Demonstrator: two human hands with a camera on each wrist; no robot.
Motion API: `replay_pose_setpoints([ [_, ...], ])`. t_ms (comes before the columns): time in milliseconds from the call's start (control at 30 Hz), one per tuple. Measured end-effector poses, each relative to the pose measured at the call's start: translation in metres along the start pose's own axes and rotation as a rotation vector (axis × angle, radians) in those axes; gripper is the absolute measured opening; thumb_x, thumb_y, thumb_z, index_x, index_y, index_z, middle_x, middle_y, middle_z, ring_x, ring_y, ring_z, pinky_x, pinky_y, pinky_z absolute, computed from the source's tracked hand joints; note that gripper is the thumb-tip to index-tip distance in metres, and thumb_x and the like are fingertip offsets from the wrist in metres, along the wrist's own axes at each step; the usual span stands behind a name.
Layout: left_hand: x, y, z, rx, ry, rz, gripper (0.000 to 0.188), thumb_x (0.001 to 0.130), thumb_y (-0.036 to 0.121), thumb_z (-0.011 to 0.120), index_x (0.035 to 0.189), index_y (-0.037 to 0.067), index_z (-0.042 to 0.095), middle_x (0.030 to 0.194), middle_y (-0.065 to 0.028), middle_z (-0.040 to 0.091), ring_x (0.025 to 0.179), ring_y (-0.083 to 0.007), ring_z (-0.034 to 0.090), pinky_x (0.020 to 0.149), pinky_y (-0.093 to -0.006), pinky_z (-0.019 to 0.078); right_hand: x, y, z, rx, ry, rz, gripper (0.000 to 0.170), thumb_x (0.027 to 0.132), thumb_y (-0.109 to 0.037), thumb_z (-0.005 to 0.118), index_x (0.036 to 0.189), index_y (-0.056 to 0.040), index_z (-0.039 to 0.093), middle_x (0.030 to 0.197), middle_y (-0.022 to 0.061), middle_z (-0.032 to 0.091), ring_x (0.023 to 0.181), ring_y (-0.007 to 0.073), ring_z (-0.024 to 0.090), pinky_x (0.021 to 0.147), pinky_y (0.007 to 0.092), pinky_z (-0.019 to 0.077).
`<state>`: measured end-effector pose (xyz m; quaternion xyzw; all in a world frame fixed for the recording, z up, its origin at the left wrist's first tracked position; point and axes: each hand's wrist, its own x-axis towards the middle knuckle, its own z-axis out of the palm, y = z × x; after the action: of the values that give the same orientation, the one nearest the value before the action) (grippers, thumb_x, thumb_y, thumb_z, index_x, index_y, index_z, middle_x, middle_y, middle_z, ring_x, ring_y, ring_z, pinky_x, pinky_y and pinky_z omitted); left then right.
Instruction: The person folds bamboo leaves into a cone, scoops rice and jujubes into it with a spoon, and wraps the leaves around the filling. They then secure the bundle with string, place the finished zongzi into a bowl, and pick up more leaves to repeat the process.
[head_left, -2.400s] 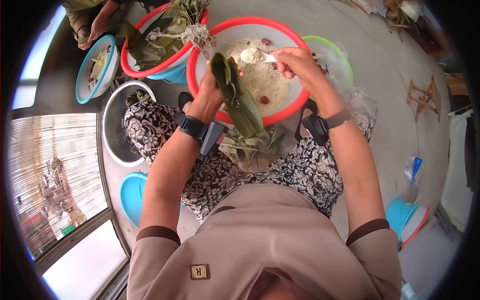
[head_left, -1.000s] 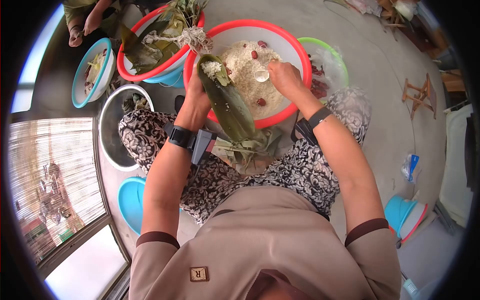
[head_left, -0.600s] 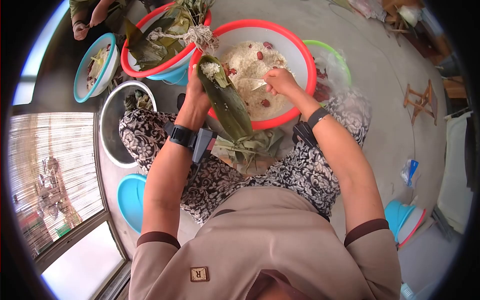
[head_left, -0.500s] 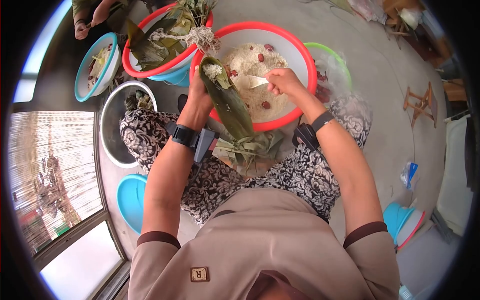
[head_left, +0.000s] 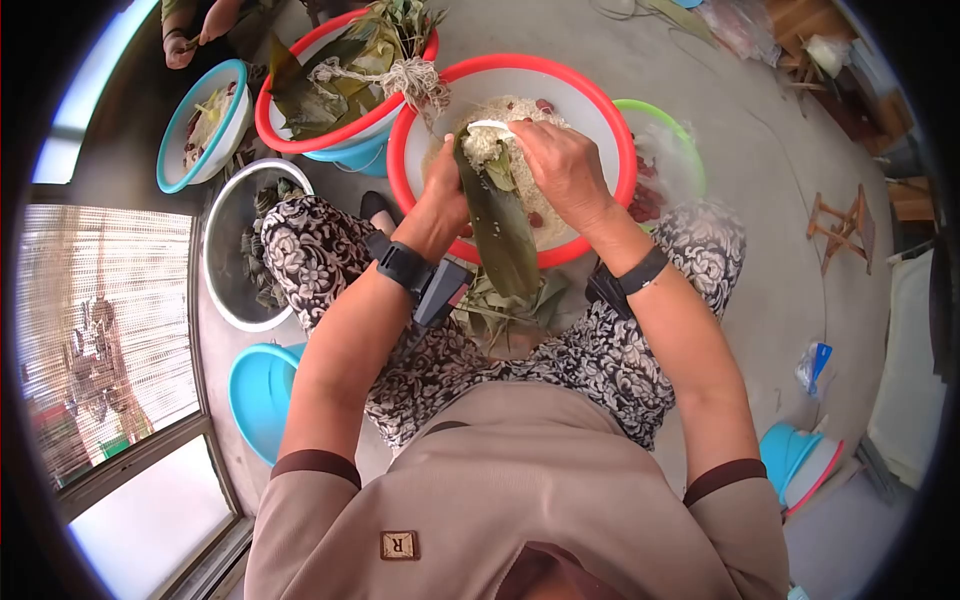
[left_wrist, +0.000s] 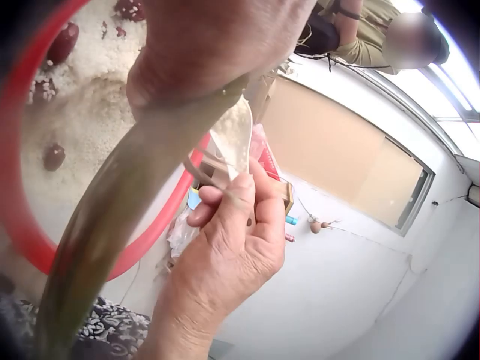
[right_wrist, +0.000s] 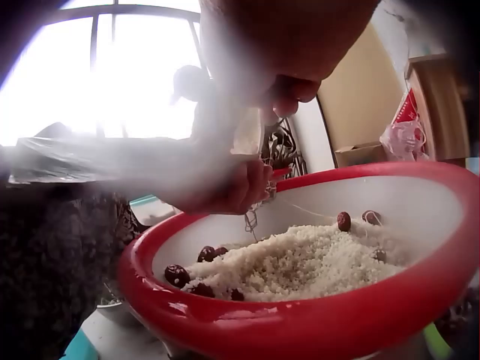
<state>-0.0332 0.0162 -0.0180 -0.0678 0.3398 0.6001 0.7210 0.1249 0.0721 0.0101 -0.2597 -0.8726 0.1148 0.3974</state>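
Note:
In the head view the left hand (head_left: 443, 198) grips a folded green leaf (head_left: 503, 245) whose upper end holds white rice (head_left: 482, 148). The right hand (head_left: 568, 178) pinches a white spoon (head_left: 492, 127), its bowl right over the rice at the leaf's top. Both hands are above a red-rimmed basin (head_left: 626, 165) of rice with dark red dates. In the left wrist view the right hand (left_wrist: 225, 262) holds the spoon (left_wrist: 237, 135) by its handle beside the leaf (left_wrist: 112, 202). The left fingertips are partly hidden behind the leaf.
Another red-rimmed basin (head_left: 262, 118) with leaves and string, a blue-rimmed basin (head_left: 166, 150) and a metal bowl (head_left: 212, 270) stand left. A green-rimmed basin (head_left: 695, 150) is right. Loose leaves (head_left: 495, 318) lie between the knees. Another person's hands (head_left: 180, 50) show upper left.
The spoon has moved from the rice in the basin up and left to the leaf's top. The left hand and leaf have shifted slightly right.

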Motion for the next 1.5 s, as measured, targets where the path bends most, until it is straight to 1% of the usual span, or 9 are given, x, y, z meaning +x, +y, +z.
replay_pose_setpoints([
  [233,-0.005,0.003,0.008,0.061,-0.064,-0.012,0.043,0.102,0.042,0.033,0.105,0.009,0.061,0.092,-0.0091,0.067,0.079,-0.0257,0.065,0.072,-0.0472,0.0549,-0.001,0.0,-0.015,0.325,-0.06,0.479,0.01,0.086,-0.01,0.061,0.091,-0.0026,0.067,0.072,0.0171,0.064,0.059,0.0294,0.062,0.055,0.0333,0.0481],
  [433,-0.01,-0.001,0.014,0.1,0.032,-0.038,0.046,0.102,0.044,0.031,0.102,0.009,0.061,0.091,-0.0097,0.067,0.076,-0.025,0.065,0.07,-0.045,0.0557,-0.002,-0.003,-0.01,0.237,-0.082,0.482,0.011,0.087,-0.013,0.061,0.089,-0.0036,0.067,0.066,0.0186,0.06,0.056,0.0297,0.06,0.053,0.0351,0.0447],
  [500,0.004,0.0,0.004,0.158,-0.043,-0.081,0.07,0.097,0.064,0.018,0.133,0.011,0.045,0.126,-0.0192,0.052,0.106,-0.0441,0.051,0.082,-0.081,0.0348,-0.003,0.001,-0.007,0.21,-0.107,0.473,0.011,0.087,-0.013,0.061,0.089,-0.0041,0.067,0.065,0.0187,0.059,0.057,0.0304,0.06,0.052,0.0361,0.0445],
  [700,0.007,-0.001,-0.001,0.177,-0.038,-0.05,0.069,0.097,0.064,0.017,0.133,0.012,0.046,0.129,-0.0174,0.051,0.113,-0.0449,0.049,0.083,-0.0828,0.0321,0.004,-0.004,-0.016,0.24,-0.059,0.436,0.011,0.088,-0.015,0.06,0.09,-0.0051,0.066,0.068,0.0182,0.06,0.06,0.0337,0.061,0.054,0.0391,0.0452],
  [733,-0.005,0.001,0.008,0.174,-0.034,-0.052,0.069,0.097,0.064,0.017,0.133,0.012,0.046,0.129,-0.0174,0.051,0.113,-0.0449,0.049,0.083,-0.0828,0.0321,0.004,-0.005,-0.017,0.256,0.003,0.438,0.011,0.088,-0.015,0.06,0.09,-0.0051,0.065,0.069,0.0181,0.061,0.061,0.0342,0.061,0.054,0.0394,0.0456],
  [800,-0.028,0.004,0.024,0.025,0.048,-0.022,0.045,0.102,0.044,0.036,0.108,0.006,0.06,0.096,-0.0114,0.066,0.082,-0.0265,0.065,0.074,-0.0448,0.0562,0.002,0.005,-0.021,0.183,0.004,0.427,0.011,0.087,-0.015,0.06,0.091,-0.0053,0.065,0.07,0.0181,0.062,0.063,0.0345,0.061,0.056,0.0399,0.0461],
  [1033,0.033,0.024,-0.048,-0.024,-0.187,0.06,0.059,0.102,0.051,0.023,0.12,0.003,0.052,0.111,-0.0155,0.061,0.099,-0.0329,0.059,0.088,-0.0504,0.0497,-0.057,0.049,-0.008,-0.122,-0.436,0.415,0.015,0.085,-0.013,0.052,0.083,-0.0049,0.065,0.078,0.0191,0.065,0.077,0.0398,0.063,0.068,0.05,0.0478],
  [1167,0.035,0.031,-0.058,0.04,-0.211,0.084,0.037,0.1,0.036,0.042,0.111,0.005,0.058,0.099,-0.0136,0.066,0.086,-0.0293,0.065,0.077,-0.0471,0.0554,-0.074,0.052,0.007,-0.08,-0.6,0.438,0.013,0.083,-0.011,0.055,0.083,-0.0043,0.067,0.083,0.0191,0.066,0.082,0.0391,0.063,0.073,0.0465,0.0497],
  [1500,0.026,0.029,-0.048,0.05,-0.077,0.205,0.033,0.1,0.03,0.039,0.106,0.003,0.056,0.095,-0.0129,0.063,0.082,-0.0274,0.063,0.074,-0.0439,0.0551,-0.068,0.064,0.018,0.313,-0.742,0.869,0.013,0.086,-0.013,0.059,0.088,-0.006,0.07,0.064,0.0067,0.066,0.053,0.0143,0.063,0.052,0.0305,0.0495],
])
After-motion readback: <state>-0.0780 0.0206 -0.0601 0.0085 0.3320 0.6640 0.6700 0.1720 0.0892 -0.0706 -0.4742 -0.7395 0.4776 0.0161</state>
